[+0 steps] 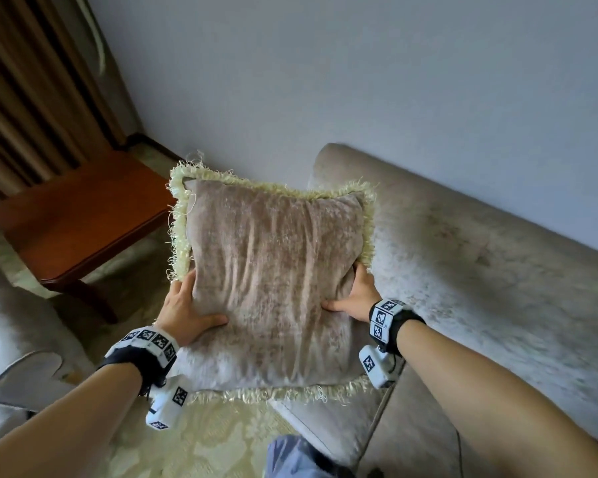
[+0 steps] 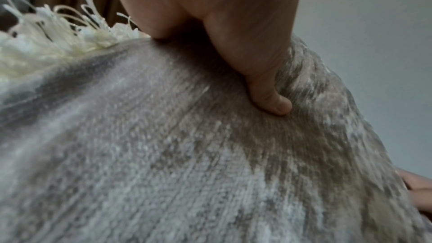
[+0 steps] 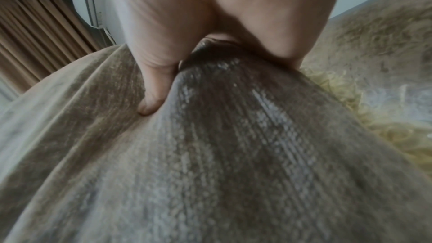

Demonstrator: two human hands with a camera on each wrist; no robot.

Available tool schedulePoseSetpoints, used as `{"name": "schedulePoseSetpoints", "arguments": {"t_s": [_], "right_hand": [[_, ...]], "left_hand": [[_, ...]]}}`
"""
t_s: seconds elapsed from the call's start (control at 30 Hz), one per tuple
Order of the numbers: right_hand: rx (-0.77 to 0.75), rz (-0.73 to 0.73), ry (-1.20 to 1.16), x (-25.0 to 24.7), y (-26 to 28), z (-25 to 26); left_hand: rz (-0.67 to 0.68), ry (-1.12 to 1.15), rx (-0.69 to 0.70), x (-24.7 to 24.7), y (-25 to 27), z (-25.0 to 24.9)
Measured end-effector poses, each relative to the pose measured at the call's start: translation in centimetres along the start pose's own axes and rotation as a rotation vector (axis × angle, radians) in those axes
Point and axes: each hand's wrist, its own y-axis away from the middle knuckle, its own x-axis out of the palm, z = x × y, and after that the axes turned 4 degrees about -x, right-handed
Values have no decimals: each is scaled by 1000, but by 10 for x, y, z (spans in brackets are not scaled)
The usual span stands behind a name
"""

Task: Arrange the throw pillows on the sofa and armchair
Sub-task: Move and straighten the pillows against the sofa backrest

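A square beige velvet throw pillow [image 1: 273, 277] with a cream fringe is held up in front of me, above the left end of the sofa [image 1: 480, 270]. My left hand [image 1: 183, 312] grips its left edge, thumb pressed into the front face; the other fingers are hidden behind. My right hand [image 1: 356, 298] grips the right edge the same way. The left wrist view shows the left thumb [image 2: 268, 97] dug into the pillow [image 2: 187, 154]. In the right wrist view the right thumb [image 3: 154, 99] dents the pillow [image 3: 210, 154].
A red-brown wooden side table [image 1: 76, 215] stands left of the sofa, with brown curtains [image 1: 32, 91] behind it. An armchair arm [image 1: 18, 346] shows at the lower left. A patterned cream carpet [image 1: 214, 439] lies below, with my knee [image 1: 297, 457] at the bottom.
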Motion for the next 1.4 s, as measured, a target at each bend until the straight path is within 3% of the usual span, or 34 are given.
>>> {"name": "schedulePoseSetpoints", "arguments": {"t_s": [0.17,0.37,0.63,0.8,1.07,1.3,1.4], "right_hand": [[58,7,-52,0,-66,-12],[136,-103,-129,-15,-109,-39],[329,-357,-210,-75,-117,-113],[488,-483,-255,-89,-114,-150],[576,-503,-191,-63,-164,-199],[637,-581,-199,-22,-191,-257],[712,-393,-155,-10,-201,-273]], "left_hand": [[56,-58,31,9,-82,-23],[170,-91,105,37,-167,-57],[355,-64,286,137,-256,-151],[450,-59,368,205,-294,-183],[450,-205,394,279,-362,-177],[603,-340,362,338,-397,-150],[669,-387,316,351,-405,-151]]}}
